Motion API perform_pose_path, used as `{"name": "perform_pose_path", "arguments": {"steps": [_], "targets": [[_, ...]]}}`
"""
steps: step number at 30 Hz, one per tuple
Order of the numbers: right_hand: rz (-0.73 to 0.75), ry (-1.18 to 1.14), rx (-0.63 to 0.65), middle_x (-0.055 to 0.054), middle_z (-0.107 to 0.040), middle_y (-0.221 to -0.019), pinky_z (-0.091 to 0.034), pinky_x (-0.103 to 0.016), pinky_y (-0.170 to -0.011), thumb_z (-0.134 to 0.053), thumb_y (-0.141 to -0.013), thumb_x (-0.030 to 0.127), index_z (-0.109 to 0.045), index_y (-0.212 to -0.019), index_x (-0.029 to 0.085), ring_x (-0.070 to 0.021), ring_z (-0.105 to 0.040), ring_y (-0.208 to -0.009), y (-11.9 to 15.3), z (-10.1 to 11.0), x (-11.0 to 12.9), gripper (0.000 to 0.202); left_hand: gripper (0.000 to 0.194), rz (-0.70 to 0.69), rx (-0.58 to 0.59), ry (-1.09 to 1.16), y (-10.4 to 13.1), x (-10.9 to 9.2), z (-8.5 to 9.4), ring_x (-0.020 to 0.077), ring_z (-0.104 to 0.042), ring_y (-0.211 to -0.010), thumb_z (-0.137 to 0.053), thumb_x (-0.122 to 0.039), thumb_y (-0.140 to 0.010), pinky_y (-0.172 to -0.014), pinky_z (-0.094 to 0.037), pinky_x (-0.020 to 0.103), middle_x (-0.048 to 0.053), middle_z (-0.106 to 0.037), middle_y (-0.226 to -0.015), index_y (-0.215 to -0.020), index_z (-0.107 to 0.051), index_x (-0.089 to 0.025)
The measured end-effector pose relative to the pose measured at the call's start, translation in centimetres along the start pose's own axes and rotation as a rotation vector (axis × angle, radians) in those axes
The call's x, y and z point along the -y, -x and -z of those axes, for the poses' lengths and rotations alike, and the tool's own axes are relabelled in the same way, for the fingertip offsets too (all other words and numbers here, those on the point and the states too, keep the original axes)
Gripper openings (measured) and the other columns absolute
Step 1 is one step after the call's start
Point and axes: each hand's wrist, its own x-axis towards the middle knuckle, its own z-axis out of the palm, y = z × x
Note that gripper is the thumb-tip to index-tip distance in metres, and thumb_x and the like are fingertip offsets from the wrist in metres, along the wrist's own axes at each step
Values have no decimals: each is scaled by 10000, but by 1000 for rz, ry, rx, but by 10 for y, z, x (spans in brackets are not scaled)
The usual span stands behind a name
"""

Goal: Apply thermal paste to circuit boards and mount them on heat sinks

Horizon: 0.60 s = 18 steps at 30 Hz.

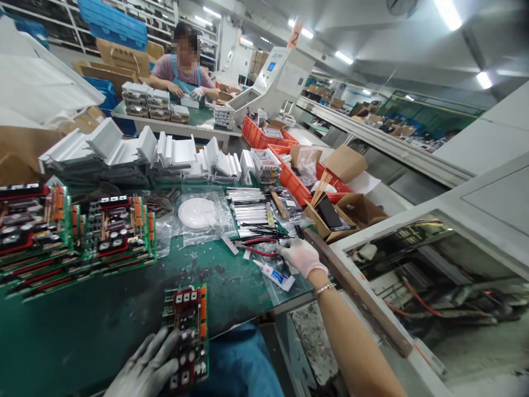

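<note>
A populated green circuit board [192, 325] with orange connectors and dark components lies near the table's front edge. My left hand [144, 364], in a grey-white glove, rests against the board's left side with its fingers stretched out and apart. On the right of the mat, my right hand [303, 258], also gloved, has its fingers bent downward beside a red-handled hand tool [260, 241]. Whatever is under those fingertips is hidden. Just below them lies a white and blue tube [276, 275].
Stacked circuit boards [119, 237] stand at the left. Metal profiles [173, 154] line the back. A white round disc [197, 213] in plastic and silvery strips [250, 212] lie mid-table. Orange crates [289, 176] stand right of centre; a co-worker [184, 77] sits behind.
</note>
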Motion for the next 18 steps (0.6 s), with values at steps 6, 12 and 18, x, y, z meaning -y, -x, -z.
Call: {"name": "perform_pose_path", "arguments": {"steps": [6,12,18], "targets": [[27,-225,-72,-67,-719,-795,-464,-290,-626,-456,-929,474,-659,-884,206,-222,-666,-747,55,18,5,339,208,98,20,60,5,-9,1,265,-677,-1094,-516,-354,-948,-847,-604,396,94,-706,-1194,-1040,-648,-222],[151,-1190,-23,-76,-720,-975,-580,-328,-673,-709,-812,457,-605,-870,219,-203,-695,-755,142,-48,49,266,194,179,27,200,6,-15,8,269,-667,-1121,-547,-340,-940,-920,-587,426,132,-712,-1155,-1043,-610,-188],[47,-1313,-22,-45,-732,-903,-591,-347,-739,-712,-803,365,-607,-949,223,-202,-702,-799,155,-109,87,229,229,205,16,281,11,-18,14,248,-655,-1146,-569,-371,-935,-957,-572,394,127,-701,-1185,-1082,-585,-196]]}}
